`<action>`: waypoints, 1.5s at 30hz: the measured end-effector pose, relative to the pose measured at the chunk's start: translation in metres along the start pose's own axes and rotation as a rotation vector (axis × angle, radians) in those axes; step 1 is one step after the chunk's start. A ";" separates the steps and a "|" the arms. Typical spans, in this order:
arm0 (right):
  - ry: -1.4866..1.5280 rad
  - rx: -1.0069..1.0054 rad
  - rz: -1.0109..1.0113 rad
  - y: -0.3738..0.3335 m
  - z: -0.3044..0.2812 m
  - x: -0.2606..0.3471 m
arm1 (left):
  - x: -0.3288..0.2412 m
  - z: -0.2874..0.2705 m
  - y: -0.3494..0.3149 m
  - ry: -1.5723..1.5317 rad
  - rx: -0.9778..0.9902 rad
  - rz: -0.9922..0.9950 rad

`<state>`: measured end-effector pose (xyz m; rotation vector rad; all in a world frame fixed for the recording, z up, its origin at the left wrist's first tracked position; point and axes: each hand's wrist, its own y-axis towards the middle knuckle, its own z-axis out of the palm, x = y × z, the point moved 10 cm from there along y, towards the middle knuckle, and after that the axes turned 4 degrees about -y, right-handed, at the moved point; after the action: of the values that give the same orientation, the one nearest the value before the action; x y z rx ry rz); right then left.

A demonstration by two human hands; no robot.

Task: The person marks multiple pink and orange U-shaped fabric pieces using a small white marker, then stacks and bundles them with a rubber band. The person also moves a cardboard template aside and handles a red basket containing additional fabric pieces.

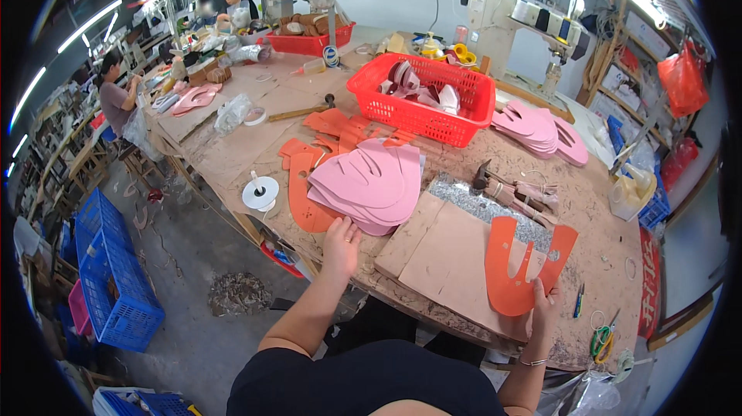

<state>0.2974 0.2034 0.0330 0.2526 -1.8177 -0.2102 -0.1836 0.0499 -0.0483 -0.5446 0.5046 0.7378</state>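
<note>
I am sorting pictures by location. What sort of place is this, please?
Probably a sewing workshop, perhaps for shoes: a sewing machine stands at the back, stacked pink cut pieces lie on the worktable, and the right hand holds an orange U-shaped piece.

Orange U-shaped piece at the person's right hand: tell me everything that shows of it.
The orange U-shaped piece is a thin, matte sheet, perhaps foam or stiff fabric. Two broad arms point away from the person, with a narrow tongue between them and a rounded curve at the near end. Small cut-outs mark its surface. It sits over the pale board, its far part overlapping the speckled grey strip. The right hand touches its right edge. Whether it lies fully flat is unclear.
</note>
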 end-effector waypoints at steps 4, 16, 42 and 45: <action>-0.311 -0.131 -0.085 -0.003 -0.003 0.004 | 0.007 0.002 0.041 0.000 0.028 -0.298; -0.540 -0.209 -0.187 -0.014 -0.008 -0.003 | 0.004 0.033 0.093 0.221 -0.037 -0.028; 0.801 0.063 0.226 0.007 0.140 -0.025 | 0.120 0.151 -0.079 0.239 0.910 -0.177; 0.497 -0.072 -0.061 0.021 0.101 0.013 | 0.113 0.135 -0.055 0.141 0.862 -0.169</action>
<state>0.1956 0.2209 0.0245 0.2816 -1.3092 -0.2325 -0.0393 0.1544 0.0002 0.1707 0.8317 0.2666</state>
